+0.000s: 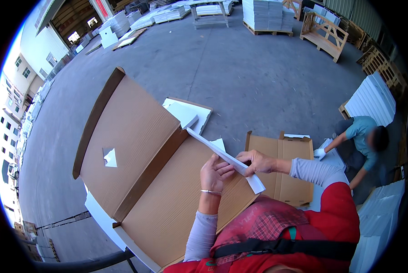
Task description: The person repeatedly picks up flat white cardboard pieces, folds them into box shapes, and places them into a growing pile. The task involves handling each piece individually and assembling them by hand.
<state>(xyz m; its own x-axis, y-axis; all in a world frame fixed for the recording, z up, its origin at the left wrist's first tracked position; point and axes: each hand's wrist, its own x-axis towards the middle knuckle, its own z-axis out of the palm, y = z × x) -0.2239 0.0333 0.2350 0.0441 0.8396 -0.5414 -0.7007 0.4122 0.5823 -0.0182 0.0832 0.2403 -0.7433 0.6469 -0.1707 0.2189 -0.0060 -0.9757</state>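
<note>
A large cardboard box, brown inside and white outside, lies unfolded in front of me with its lid spread to the left. The lid has a cutout hole in it. Along the box's right side stands a narrow white side flap. My right hand grips that flap from above, fingers bent over its edge. My left hand, wearing a thin bracelet, is palm up on the box's inner side, its curled fingers closed against the same flap just left of my right hand.
To the right lies a second opened cardboard box. A co-worker in a teal shirt and white gloves crouches beyond it by white sheets. White panels lie behind my box. Pallets, a wooden crate and stacked boxes stand farther off.
</note>
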